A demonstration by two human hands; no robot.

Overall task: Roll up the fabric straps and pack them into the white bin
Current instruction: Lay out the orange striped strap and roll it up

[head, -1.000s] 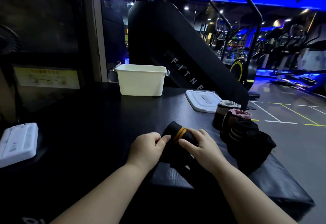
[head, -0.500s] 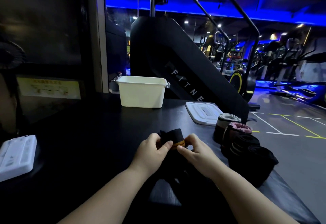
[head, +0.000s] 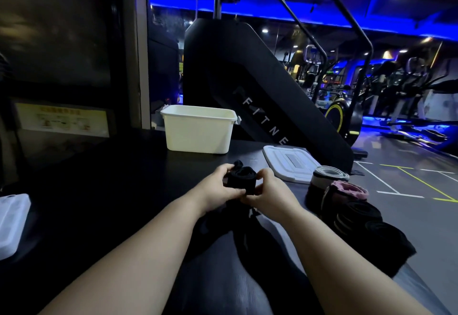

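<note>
Two hands hold one black strap just above the counter, on the near side of the bin. The strap is wound into a roll with its spiral end facing up. The left hand grips the left side of the roll and the right hand grips the right side. The fingers of both hands are curled round it, and the thumbs meet at its near face. The unrolled tail hangs from the roll toward the person, between the forearms. The bin stands upright on the counter beyond the hands, apart from them; its inside is not visible. A white lid lies flat on the counter to the right of the bin. Four finished rolls stand in a row along the right of the counter: a grey-topped roll just beside the lid, a pink-topped roll, then two black rolls. A white case lies at the left edge of the view.
</note>
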